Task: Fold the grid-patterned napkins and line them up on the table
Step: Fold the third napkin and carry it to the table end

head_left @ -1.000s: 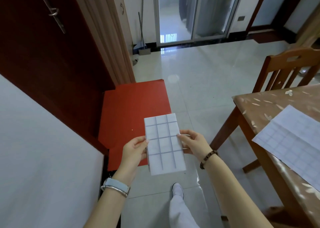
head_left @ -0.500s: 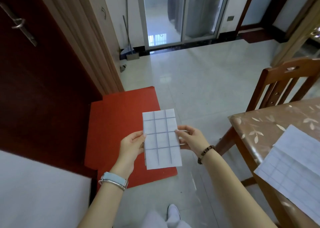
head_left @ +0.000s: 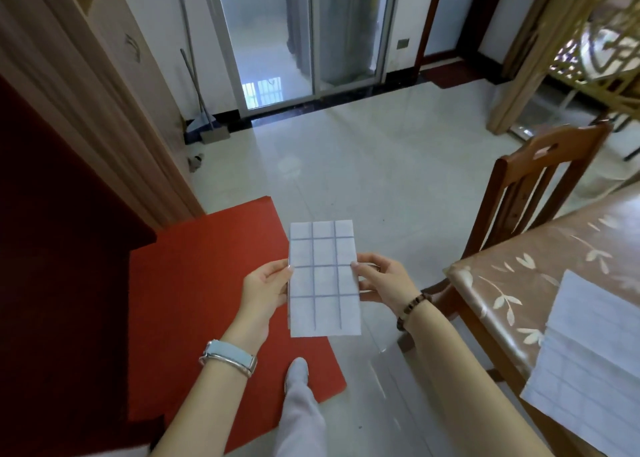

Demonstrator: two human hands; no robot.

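A folded white napkin with a blue grid [head_left: 323, 278] is held upright in the air over the floor, in front of me. My left hand [head_left: 266, 288] pinches its left edge and my right hand [head_left: 382, 281] pinches its right edge. At the right stands the table [head_left: 512, 276] with a brown leaf-patterned cover. An unfolded grid-patterned napkin [head_left: 595, 359] lies flat on the table's near right part, running out of the frame.
A wooden chair [head_left: 533, 186] stands at the table's far side. A red mat [head_left: 207, 300] lies on the tiled floor below my hands. A dark red door [head_left: 52, 248] fills the left. A broom and dustpan [head_left: 204, 124] lean by the glass sliding door.
The view has swung right and up, bringing more of the room and chair into sight. Both hands keep the same hold on the folded napkin.
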